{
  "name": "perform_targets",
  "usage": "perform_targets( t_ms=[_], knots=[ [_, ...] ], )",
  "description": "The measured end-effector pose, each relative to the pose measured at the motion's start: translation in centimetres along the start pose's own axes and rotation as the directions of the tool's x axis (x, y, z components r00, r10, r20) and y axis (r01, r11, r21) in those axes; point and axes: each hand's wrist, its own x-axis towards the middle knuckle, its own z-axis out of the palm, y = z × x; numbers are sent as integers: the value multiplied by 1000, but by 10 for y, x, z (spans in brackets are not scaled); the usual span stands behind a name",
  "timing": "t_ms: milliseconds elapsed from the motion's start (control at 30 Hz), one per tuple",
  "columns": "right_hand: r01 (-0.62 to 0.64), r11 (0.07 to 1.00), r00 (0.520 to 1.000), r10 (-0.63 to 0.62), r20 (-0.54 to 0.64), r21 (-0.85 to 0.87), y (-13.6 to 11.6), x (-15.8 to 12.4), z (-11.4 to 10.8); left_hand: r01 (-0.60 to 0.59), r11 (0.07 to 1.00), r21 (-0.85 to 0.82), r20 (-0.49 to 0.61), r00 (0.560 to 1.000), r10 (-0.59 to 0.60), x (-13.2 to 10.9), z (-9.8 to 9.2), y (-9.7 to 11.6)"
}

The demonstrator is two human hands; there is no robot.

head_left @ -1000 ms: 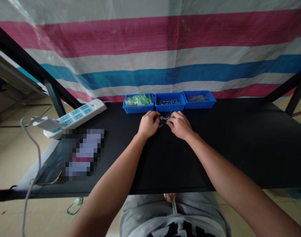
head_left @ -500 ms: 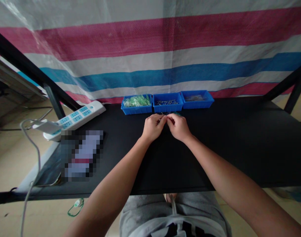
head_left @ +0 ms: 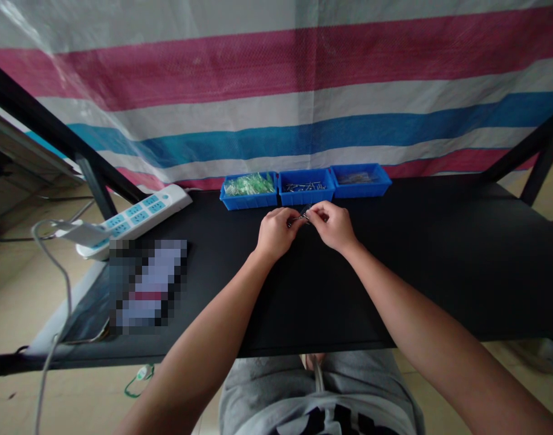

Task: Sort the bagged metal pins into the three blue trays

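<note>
My left hand (head_left: 276,232) is closed in a pinch around a small shiny metal piece (head_left: 300,218), just in front of the middle blue bin. Close beside it, my right hand (head_left: 334,226) has thumb and fingers pressed together at the right end of the same piece. Most of the piece is hidden by the fingers, and its exact kind is too small to make out. The middle blue bin (head_left: 306,197) holds several slim metal parts. In the left blue bin (head_left: 249,202) lie clear and green plastic packets (head_left: 251,184).
The right blue bin (head_left: 362,190) contains clear, flat pieces. A white power strip (head_left: 135,219) with a plugged-in charger and cable (head_left: 67,275) lies at the left, behind a blurred flat object (head_left: 151,284). The black tabletop (head_left: 439,260) ends before a striped sheet (head_left: 258,142).
My right hand has drawn slightly away to the right, so more of the metal piece shows between the fingertips. The green bit beside my right fingers is no longer visible. The view has shifted slightly.
</note>
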Motion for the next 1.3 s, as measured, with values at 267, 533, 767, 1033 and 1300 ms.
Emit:
perform_targets(
  t_ms=[267,533,767,1033,1300],
  knots=[
    [-104,974,987,76,142,201,11,2,2,-16,999,-39,-72,997,13,0,-3,0],
    [-83,988,988,64,139,129,11,3,0,14,995,-98,-69,997,-21,0,-4,-1],
    [-62,996,993,56,99,57,9,2,-3,-53,990,-129,-66,997,45,-1,-5,1],
    [-71,997,994,69,90,21,0,1,-4,-78,991,-109,3,997,79,0,-7,5],
    [-123,992,992,121,39,33,4,1,-4,-26,1000,-5,-20,999,26,0,-8,5]
  ],
)
